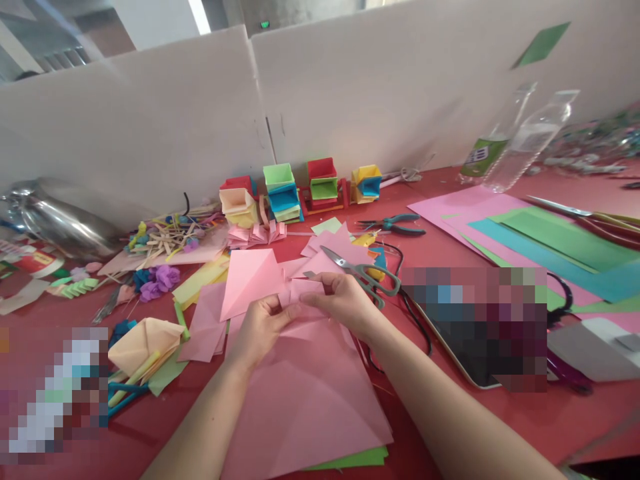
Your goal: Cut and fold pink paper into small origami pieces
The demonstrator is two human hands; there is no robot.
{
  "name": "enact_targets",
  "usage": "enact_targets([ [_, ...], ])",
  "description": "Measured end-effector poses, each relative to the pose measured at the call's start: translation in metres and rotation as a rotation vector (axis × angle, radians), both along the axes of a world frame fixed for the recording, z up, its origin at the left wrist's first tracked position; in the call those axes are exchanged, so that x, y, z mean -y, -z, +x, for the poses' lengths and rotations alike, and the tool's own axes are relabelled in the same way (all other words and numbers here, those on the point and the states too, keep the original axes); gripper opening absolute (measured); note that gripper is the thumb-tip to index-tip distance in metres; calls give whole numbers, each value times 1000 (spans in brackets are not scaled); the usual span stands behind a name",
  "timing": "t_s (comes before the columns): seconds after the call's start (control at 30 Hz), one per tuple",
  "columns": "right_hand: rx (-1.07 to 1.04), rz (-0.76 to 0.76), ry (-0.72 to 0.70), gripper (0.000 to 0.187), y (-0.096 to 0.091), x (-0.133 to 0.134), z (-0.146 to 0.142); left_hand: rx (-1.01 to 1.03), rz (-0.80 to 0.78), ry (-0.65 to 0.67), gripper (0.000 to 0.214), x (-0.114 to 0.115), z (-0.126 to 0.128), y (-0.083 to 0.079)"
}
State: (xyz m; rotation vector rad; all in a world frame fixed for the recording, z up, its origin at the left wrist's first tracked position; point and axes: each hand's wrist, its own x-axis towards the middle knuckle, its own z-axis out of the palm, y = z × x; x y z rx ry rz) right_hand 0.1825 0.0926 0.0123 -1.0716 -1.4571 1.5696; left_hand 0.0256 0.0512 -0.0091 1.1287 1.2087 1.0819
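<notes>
My left hand and my right hand meet over the middle of the red table. Both pinch a small folded pink paper piece between thumbs and fingers. Under my wrists lies a large pink sheet on top of a green sheet. A folded pink triangle stands just left of my hands. Grey-handled scissors lie right behind my right hand, on more pink scraps.
Coloured paper boxes stand along the white partition. Teal pliers, two plastic bottles, large coloured sheets and a tablet fill the right. Paper flowers, sticks, a peach folded shape and a metal bowl crowd the left.
</notes>
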Motion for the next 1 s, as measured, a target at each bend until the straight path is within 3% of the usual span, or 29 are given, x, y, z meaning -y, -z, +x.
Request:
enact_targets([
  [0.23,15,37,35,28,2,-4,8,-17,-25,-19,31,-2,-6,1],
  [0.5,22,66,106,22,-3,-5,11,-20,-38,-10,27,-2,-9,1],
  [0.63,-27,86,175,22,-1,-6,9,-96,16,-7,21,-3,-12,0],
  [0.73,-139,108,300,23,2,-11,10,-184,128,-161,21,-6,-14,1],
  [0.83,-239,154,497,25,3,-15,11,-134,218,-332,33,-7,-11,3],
  [0.9,-285,161,559,27,4,-16,10,-74,204,-298,42,-5,-5,3],
  [1.0,-350,134,506,29,6,-14,5,-1,151,-87,49,0,5,1],
])
